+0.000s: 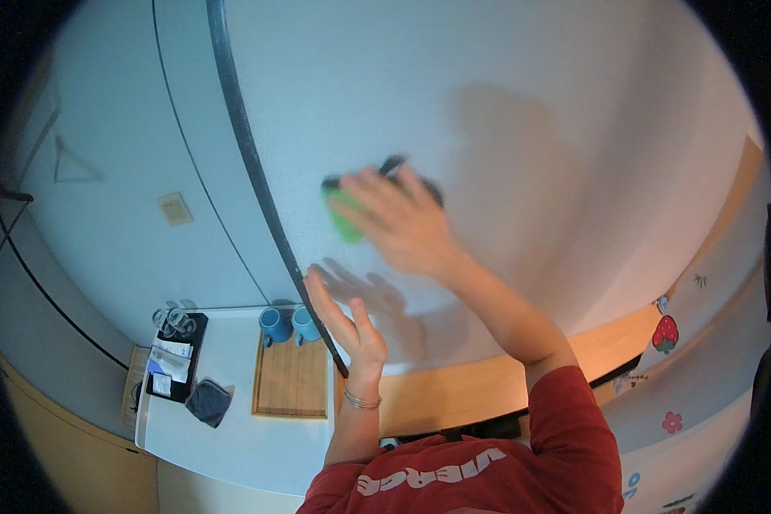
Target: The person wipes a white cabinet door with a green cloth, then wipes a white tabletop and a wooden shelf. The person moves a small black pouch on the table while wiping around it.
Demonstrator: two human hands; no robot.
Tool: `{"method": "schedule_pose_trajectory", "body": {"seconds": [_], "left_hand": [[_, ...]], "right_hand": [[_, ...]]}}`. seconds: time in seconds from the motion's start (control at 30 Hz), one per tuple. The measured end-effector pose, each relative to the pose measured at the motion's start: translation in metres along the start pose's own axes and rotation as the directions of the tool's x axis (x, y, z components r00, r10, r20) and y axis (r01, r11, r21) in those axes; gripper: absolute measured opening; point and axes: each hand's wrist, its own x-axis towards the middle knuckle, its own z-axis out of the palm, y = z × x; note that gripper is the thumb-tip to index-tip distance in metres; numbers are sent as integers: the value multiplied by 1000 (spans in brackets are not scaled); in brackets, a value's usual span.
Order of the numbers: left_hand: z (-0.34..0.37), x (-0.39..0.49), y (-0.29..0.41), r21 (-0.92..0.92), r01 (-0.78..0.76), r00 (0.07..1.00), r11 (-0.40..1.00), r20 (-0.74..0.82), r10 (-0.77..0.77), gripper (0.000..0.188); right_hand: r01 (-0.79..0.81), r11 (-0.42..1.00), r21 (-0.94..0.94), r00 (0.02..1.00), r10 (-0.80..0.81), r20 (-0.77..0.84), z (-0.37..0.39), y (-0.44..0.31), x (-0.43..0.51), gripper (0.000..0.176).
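Before me stands a pale wall panel [360, 83] with a dark vertical trim strip [247, 148] along its left side. My right hand [401, 221] is raised against the panel, blurred, its palm over a green and black object [347, 221]. The green part shows at the left of the fingers and dark parts stick out above and to the right; whether the fingers grip it cannot be told. My left hand [347, 321], with thin bangles at the wrist, is held up beside the dark strip, fingers raised, with nothing in it. Both hands cast shadows on the panel.
At lower left a white counter [244, 456] bears a wooden tray [289, 385], two blue mugs [274, 326], a dark folded cloth [209, 403] and a black tray [199, 340] with glasses and packets. A wooden ledge [450, 392] runs below the panel. A switch plate [175, 209] is on the left wall.
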Motion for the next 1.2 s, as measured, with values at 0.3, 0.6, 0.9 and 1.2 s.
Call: {"method": "schedule_pose_trajectory", "body": {"seconds": [0.3,0.6,0.9,1.2], "left_hand": [[16,4,7,83,-137,984,987,127,126,60],[18,7,12,68,-154,984,986,98,147,60],[28,14,22,185,-253,953,950,218,211,55],[38,12,27,294,-268,941,917,283,185,56]], "right_hand": [[-303,946,-116,951,293,-98,-37,58,-87,61],[89,993,-83,986,-76,148,-6,-7,-108,56],[-180,982,-60,979,173,-105,-27,66,-41,55],[-534,844,-54,838,520,-163,-38,53,-151,56]]}}
